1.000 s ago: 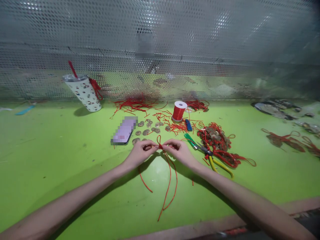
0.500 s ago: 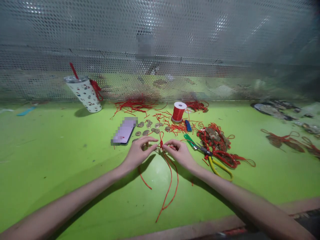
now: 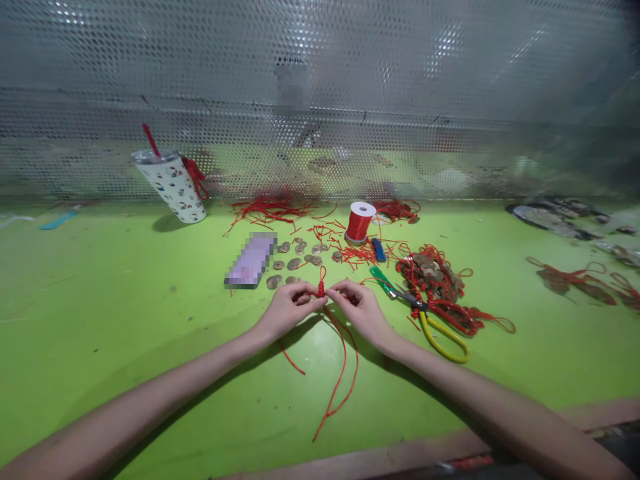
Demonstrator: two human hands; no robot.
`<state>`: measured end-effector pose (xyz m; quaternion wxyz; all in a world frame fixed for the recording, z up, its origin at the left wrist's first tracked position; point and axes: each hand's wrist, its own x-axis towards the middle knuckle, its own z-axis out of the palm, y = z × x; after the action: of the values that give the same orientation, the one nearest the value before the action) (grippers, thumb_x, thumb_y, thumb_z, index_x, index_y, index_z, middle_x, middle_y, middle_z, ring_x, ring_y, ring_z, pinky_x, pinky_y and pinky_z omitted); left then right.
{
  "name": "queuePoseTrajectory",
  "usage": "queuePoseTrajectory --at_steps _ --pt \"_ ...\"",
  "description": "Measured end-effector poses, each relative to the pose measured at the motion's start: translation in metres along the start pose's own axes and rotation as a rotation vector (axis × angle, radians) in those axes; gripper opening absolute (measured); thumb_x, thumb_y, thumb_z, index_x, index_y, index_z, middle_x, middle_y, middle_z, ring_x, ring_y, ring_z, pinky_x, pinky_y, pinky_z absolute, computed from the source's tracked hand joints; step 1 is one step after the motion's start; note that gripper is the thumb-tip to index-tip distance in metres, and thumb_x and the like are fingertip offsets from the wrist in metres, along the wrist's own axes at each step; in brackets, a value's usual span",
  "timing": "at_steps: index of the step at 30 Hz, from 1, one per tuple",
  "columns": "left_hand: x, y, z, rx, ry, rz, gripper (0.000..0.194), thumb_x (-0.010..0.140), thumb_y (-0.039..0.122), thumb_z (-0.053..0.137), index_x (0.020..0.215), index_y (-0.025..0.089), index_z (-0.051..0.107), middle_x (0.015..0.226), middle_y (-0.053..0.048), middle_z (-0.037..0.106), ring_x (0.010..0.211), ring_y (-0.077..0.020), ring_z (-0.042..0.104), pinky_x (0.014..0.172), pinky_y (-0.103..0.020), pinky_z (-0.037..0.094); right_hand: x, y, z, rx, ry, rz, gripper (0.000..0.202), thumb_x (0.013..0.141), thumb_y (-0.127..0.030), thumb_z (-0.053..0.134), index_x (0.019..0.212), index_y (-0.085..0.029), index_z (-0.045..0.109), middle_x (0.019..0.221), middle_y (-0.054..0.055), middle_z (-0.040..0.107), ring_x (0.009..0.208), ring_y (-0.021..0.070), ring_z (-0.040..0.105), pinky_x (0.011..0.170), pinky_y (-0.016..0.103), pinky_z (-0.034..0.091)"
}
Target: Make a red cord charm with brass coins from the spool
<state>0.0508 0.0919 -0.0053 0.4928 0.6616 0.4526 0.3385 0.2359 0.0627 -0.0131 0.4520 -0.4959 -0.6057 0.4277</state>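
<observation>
Between my two hands, above the green table, is a knotted red cord (image 3: 321, 288) with a small loop at its top. My left hand (image 3: 291, 307) is closed, thumb and fingertips pinching the cord at the left of the knot. From the other side my right hand (image 3: 357, 305) pinches the same knot, fingers bent. Long cord tails hang down toward me and cross low on the table; another red strand comes out under my left wrist. Just beyond my hands lie several old-style coins (image 3: 293, 264) with holes.
Scissors (image 3: 443, 337) with yellow and red handles lie right of my hand, beside a green lighter (image 3: 383, 280) and a heap of corded coins (image 3: 430, 277). Farther back are a red cord spool (image 3: 359, 223), blue lighter (image 3: 379, 250), phone (image 3: 251, 260) and tumbler (image 3: 175, 188).
My left hand has moved right, and its fingers, apart before, have closed on the knot. My right hand keeps its pinch. The view has shifted slightly.
</observation>
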Motion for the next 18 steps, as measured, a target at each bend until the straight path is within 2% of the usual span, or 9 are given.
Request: queuePoseTrajectory --at_steps 4,9,15,18 --pt "0.0011 -0.0008 -0.0007 -0.033 -0.01 -0.035 0.029 0.074 0.044 0.075 0.069 0.017 0.064 0.053 0.007 0.035 0.051 -0.0098 0.032 0.052 -0.026 0.02 -0.0039 -0.0038 -0.0005 -0.045 -0.02 -0.026 0.022 0.089 -0.041 0.065 0.09 -0.019 0.069 0.064 -0.002 0.057 0.056 0.0136 0.045 0.055 0.028 0.033" --pt "0.0021 -0.0023 0.0011 -0.064 -0.003 -0.072 0.033 0.072 0.046 0.077 0.07 0.016 0.063 0.06 0.004 0.046 0.053 -0.0092 0.037 0.052 -0.024 0.023 -0.0042 -0.0059 -0.0023 -0.052 0.067 -0.019 0.023 0.089 -0.04 0.065 0.082 -0.018 0.069 0.059 -0.004 0.048 0.054 0.0129 0.037 0.052 0.028 0.028" --pt "0.0022 0.0003 -0.0038 -0.158 -0.031 -0.077 0.029 0.075 0.043 0.074 0.086 0.017 0.07 0.059 0.004 0.051 0.053 -0.0098 0.041 0.05 -0.023 0.029 -0.0003 0.0 -0.0039 -0.012 0.076 0.013 0.026 0.088 -0.042 0.066 0.085 -0.016 0.069 0.063 -0.003 0.051 0.055 0.0124 0.039 0.053 0.028 0.028" --pt "0.0024 0.0006 -0.0054 -0.133 -0.016 -0.066 0.024 0.077 0.04 0.071 0.082 0.016 0.071 0.058 0.003 0.052 0.053 -0.0102 0.041 0.051 -0.024 0.029 0.0006 0.0025 -0.0034 -0.001 0.067 0.024 0.028 0.088 -0.044 0.066 0.084 -0.016 0.069 0.061 -0.004 0.049 0.054 0.0117 0.038 0.052 0.027 0.026"
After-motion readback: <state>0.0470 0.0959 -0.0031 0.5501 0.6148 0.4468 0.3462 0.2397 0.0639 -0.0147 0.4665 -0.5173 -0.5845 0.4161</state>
